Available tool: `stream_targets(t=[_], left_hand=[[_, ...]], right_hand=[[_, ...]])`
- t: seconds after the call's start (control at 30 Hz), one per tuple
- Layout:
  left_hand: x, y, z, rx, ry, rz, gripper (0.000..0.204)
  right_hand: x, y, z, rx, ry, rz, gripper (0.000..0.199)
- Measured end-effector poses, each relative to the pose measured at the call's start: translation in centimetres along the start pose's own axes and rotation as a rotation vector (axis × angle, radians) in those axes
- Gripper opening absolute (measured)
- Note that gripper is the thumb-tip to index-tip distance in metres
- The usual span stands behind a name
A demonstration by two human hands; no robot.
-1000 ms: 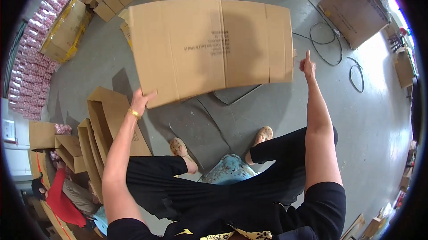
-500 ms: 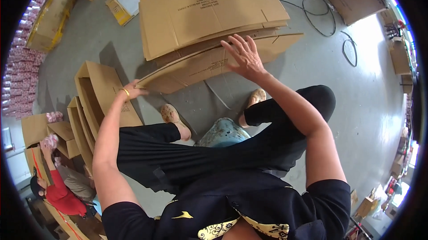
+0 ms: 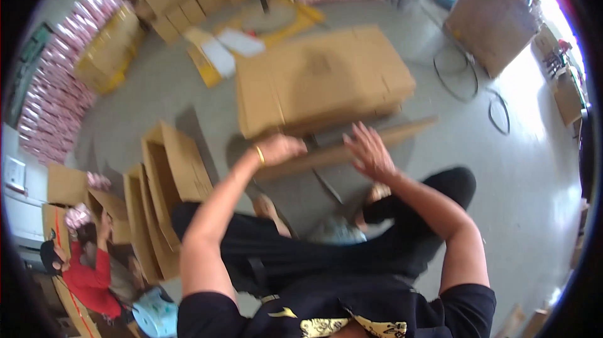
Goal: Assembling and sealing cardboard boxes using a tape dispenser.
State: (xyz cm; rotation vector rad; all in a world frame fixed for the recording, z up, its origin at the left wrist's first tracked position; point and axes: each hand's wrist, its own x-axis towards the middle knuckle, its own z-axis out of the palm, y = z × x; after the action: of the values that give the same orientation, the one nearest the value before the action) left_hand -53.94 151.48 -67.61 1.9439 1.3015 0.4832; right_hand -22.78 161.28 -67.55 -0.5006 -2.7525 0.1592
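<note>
A folded-flat cardboard box (image 3: pixel 402 131) stands on edge close in front of my feet, tilted and seen mostly along its thin top edge. My right hand (image 3: pixel 372 154) is at its top edge, right of the middle, palm down with fingers stretched and apart. Toward the left end of the same edge is my left hand (image 3: pixel 281 149), with a gold bracelet at the wrist. Motion blurs its fingers, so whether they grip the cardboard is unclear. Just beyond lies a stack of flattened cardboard boxes (image 3: pixel 326 80).
Opened cardboard boxes (image 3: pixel 188 159) stand at my left. Further left, a person in red (image 3: pixel 91 281) handles a pink bundle (image 3: pixel 78 216) near a light-blue stool (image 3: pixel 155 313). Black cable (image 3: pixel 499 112) lies on the floor at right, near a large carton (image 3: pixel 493 21).
My left hand has moved rightward from the left end of the flat box along its top edge. The box looks more edge-on. The view has tilted up, showing more of the far floor.
</note>
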Motion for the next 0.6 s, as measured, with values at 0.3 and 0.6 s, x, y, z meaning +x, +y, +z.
stream_targets(t=[0.3, 0.6], left_hand=[[-1.2, -0.7, -0.6, -0.240, -0.123, -0.327, 0.040], [1.7, -5.1, -0.7, 0.724, 0.067, -0.114, 0.022]], right_hand=[[-1.9, -2.9, -1.6, -0.067, 0.093, -0.035, 0.060], [-1.0, -2.4, 1.9, -0.092, 0.026, 0.053, 0.036]])
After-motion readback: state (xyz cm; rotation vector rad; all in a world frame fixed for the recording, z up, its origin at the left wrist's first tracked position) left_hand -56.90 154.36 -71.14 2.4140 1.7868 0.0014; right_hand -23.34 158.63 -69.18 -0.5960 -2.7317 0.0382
